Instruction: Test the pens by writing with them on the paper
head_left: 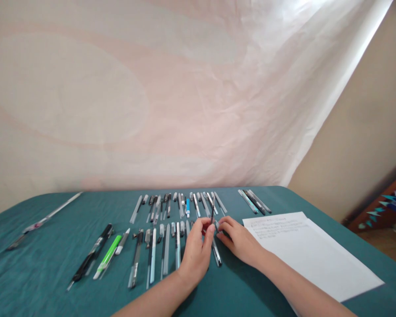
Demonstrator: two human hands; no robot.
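Standing nearly upright, a slim dark pen part (213,211) is pinched between the thumb and fingers of the left hand (195,251), its upper end left projecting above the fingertips. The fingers of the right hand (236,240) are curled just beside it, bent narrow about a small clear piece (217,224); whether that piece is gripped or only touched cannot be told. Below the fingertips, a clear pen (217,254) is seen lying on the green-covered counter (240,293), its far end hidden by the hands. To the left, a front row of pens (152,259) is partly covered by the left hand. Near the right forearm, written sheets of paper (313,259) are laid.
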